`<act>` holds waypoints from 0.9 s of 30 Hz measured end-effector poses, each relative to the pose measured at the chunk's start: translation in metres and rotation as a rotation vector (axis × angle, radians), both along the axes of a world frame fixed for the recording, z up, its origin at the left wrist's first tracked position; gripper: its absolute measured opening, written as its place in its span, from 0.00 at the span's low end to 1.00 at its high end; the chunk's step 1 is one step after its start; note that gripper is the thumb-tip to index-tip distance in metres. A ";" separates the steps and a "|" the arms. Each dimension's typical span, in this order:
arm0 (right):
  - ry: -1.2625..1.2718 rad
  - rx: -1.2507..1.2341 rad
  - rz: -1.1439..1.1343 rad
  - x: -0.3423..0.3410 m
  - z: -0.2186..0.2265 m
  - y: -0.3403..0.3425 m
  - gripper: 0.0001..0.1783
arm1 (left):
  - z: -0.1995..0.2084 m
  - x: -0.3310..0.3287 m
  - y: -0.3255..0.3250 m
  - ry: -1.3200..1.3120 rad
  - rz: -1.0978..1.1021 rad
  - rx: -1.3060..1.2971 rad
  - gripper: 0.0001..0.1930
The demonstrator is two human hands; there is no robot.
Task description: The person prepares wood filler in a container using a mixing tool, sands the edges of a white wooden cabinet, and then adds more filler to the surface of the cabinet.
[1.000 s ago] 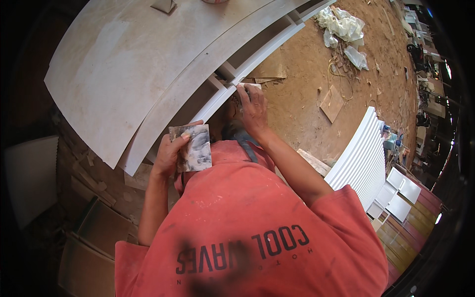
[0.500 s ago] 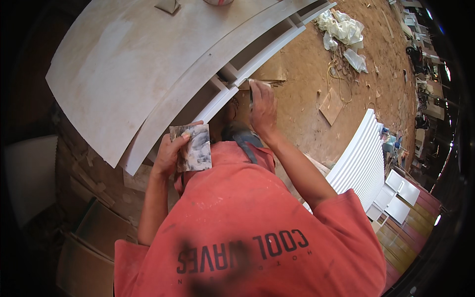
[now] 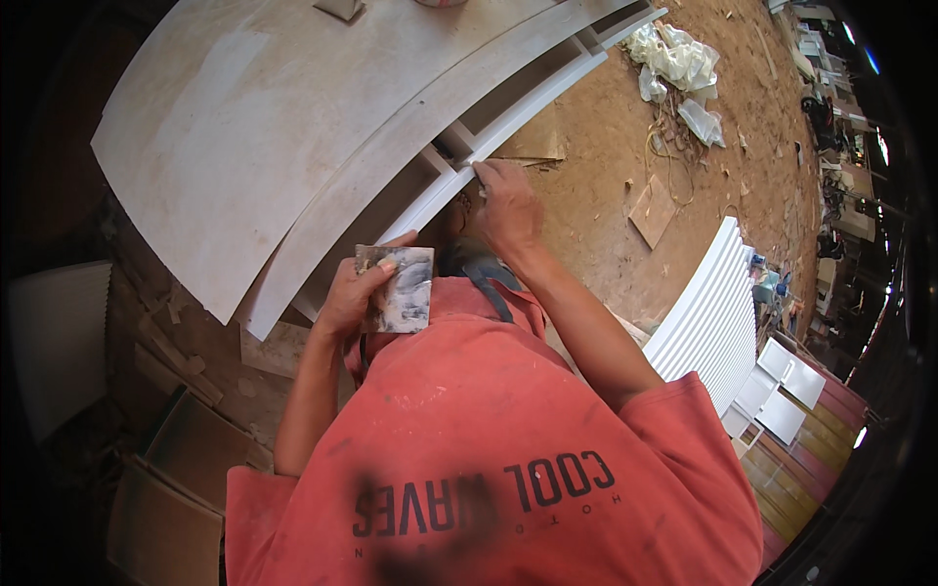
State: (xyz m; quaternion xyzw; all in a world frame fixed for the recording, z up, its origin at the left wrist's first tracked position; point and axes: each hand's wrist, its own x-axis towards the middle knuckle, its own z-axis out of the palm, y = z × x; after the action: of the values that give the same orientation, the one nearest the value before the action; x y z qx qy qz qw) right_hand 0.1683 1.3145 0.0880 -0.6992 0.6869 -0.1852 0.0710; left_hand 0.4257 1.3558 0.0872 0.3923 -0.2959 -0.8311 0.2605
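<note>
My left hand grips a small square board smeared with dark and white paste, thumb on top. At the near edge of the white furniture frame, my right hand is closed with its fingertips at the frame's joint. Whatever it pinches is mostly hidden behind the fingers. Behind the frame lies a large pale panel with whitish smears, above open compartments.
A folded tan piece and the base of a round container rest on the panel. Crumpled plastic, cords and a wood offcut lie on the dirt floor to the right. A white slatted panel stands nearer.
My right hand has moved left and turned, bringing its fingers to the white frame's joint; the flat piece seen in it before is now hidden. The board in my left hand has shifted slightly right.
</note>
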 end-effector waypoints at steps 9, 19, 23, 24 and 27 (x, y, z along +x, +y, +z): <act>-0.094 0.015 -0.096 -0.031 -0.002 -0.005 0.24 | -0.016 -0.016 -0.012 -0.056 -0.148 0.029 0.28; 0.119 -0.068 0.015 -0.007 -0.010 -0.007 0.20 | -0.007 -0.011 -0.020 -0.063 -0.073 0.033 0.27; 0.219 0.003 0.003 0.005 -0.014 -0.003 0.22 | -0.012 -0.010 -0.021 -0.061 -0.051 -0.015 0.26; 0.234 -0.004 0.008 0.008 -0.015 0.001 0.22 | -0.009 -0.010 -0.022 -0.052 -0.044 -0.003 0.25; 0.291 -0.024 0.026 0.014 -0.018 0.015 0.22 | -0.004 -0.008 -0.023 -0.032 -0.033 0.008 0.25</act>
State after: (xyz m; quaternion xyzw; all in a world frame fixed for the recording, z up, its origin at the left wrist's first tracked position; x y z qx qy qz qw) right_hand 0.1818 1.3291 0.0697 -0.7281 0.6787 -0.0893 -0.0353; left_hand 0.4173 1.3323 0.0833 0.4015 -0.3032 -0.8300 0.2407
